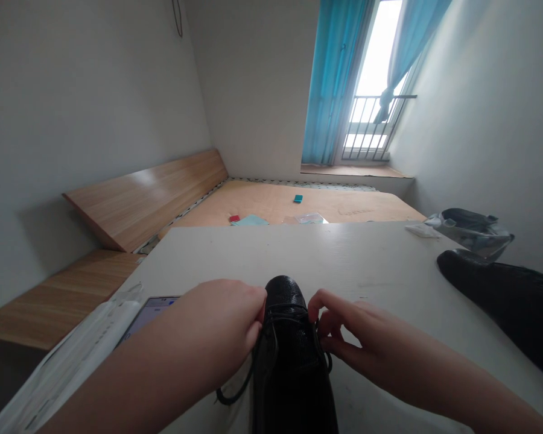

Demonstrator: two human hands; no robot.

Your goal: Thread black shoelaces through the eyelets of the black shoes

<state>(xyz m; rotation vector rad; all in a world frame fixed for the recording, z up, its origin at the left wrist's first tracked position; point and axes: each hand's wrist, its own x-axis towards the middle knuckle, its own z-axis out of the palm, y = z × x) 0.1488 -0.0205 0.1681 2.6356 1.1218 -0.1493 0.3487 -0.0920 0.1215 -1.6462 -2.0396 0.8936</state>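
Observation:
A black leather lace-up shoe (289,355) stands on the white table (298,259) with its toe pointing away from me. My left hand (221,319) is at the shoe's left side, fingers pinched on the black shoelace (235,389), which hangs down in a loop. My right hand (348,328) is at the opposite side, with its fingertips pinching the lace near the eyelets. A second black shoe (502,301) lies on its side at the right of the table.
A phone (151,313) and a white plastic bag (63,355) lie at the table's left edge, partly under my left arm. A clear plastic bag (470,232) sits at the far right. Beyond the table stands a wooden bed base (289,202) holding small items.

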